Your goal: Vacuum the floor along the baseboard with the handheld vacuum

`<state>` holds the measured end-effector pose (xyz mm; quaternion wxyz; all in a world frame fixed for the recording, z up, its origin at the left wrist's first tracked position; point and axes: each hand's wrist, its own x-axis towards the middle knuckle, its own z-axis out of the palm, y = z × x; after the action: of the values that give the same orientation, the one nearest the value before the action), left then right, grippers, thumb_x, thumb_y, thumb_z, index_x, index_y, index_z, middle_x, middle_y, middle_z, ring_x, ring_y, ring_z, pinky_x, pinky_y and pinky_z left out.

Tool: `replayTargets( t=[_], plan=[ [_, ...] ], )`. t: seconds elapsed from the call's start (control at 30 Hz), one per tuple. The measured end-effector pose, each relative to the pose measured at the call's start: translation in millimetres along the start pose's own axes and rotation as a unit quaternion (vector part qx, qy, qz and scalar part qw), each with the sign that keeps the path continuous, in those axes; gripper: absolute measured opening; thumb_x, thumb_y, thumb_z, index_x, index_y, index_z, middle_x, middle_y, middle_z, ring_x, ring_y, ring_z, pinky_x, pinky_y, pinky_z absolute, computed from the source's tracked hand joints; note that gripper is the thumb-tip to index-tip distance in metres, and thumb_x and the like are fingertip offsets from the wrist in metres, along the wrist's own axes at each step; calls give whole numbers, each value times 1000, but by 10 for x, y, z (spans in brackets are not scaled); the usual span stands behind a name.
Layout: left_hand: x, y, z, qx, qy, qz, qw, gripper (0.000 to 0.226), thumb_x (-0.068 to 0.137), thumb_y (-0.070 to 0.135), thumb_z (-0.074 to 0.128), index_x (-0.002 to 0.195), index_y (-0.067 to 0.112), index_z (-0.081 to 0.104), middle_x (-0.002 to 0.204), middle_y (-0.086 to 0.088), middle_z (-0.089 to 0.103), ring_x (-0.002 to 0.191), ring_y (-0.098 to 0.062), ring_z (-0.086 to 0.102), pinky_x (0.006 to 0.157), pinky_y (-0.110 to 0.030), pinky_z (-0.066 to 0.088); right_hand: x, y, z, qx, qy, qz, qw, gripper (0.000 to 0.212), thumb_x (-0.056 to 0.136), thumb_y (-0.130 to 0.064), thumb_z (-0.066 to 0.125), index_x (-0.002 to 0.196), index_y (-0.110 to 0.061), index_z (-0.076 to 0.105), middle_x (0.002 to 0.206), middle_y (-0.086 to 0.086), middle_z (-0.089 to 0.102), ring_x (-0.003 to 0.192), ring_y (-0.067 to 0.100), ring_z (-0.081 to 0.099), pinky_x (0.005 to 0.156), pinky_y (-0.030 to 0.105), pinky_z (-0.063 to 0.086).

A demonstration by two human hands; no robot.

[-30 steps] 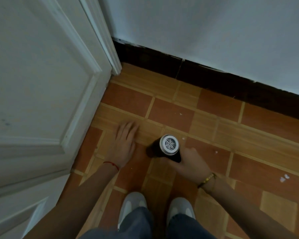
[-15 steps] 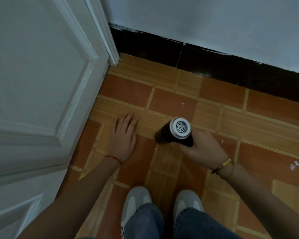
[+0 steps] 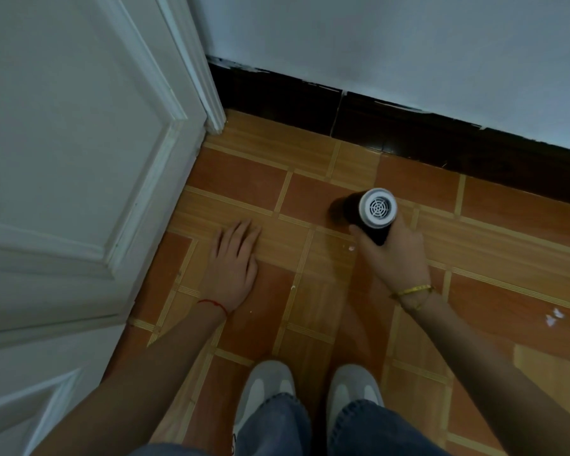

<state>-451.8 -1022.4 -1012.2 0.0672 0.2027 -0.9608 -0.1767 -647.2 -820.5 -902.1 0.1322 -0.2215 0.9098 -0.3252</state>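
Your right hand [image 3: 394,255] is wrapped around the black handheld vacuum [image 3: 372,213], whose white vented end faces up at you while its far end points down at the tiled floor [image 3: 507,245], near the dark baseboard [image 3: 408,133] but not touching it. Your left hand [image 3: 234,261] lies flat and spread on the floor near the white door [image 3: 63,143], holding nothing.

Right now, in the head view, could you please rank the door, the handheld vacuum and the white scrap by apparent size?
1. door
2. handheld vacuum
3. white scrap
The door's nearness exaggerates it.
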Motion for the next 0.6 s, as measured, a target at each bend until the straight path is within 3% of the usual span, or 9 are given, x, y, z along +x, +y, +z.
replayTargets(
  t=[0.1,0.17,0.27,0.33,0.6],
  plan=[
    [3,-4,6,0,-6,-3,1000,50,100,22,34,149,11,40,155,-11,38,146,-27,29,123,-52,15,118,19,5,23,-7,40,999,37,82,-45,67,94,-11,64,69,-6,61,63,12,60,52,18,41],
    [2,0,12,0,-9,-3,1000,51,100,22,34,150,12,38,156,-11,37,147,-27,29,123,-53,15,125,19,-38,155,-45,106,981,35,83,-41,68,74,-8,61,58,8,61,51,21,59,52,32,50],
    [3,-1,13,0,-9,-5,1000,52,100,22,33,151,13,36,157,-10,36,147,-26,28,122,-54,15,74,-21,-132,360,-81,214,905,27,84,-29,69,73,-6,58,58,12,56,45,22,54,49,32,50],
    [3,-1,17,-2,-6,-5,1000,52,100,22,34,151,12,37,157,-11,36,147,-27,29,122,-55,16,63,-13,-156,391,-74,224,890,24,84,-25,68,75,-6,58,58,10,54,44,21,52,46,29,48],
    [-2,0,20,5,-9,-6,1000,52,100,22,33,151,11,38,156,-11,37,147,-28,29,120,-57,18,226,241,-225,203,-9,132,970,43,84,-41,64,58,-7,57,51,16,60,46,30,60,57,45,56]
  ],
)
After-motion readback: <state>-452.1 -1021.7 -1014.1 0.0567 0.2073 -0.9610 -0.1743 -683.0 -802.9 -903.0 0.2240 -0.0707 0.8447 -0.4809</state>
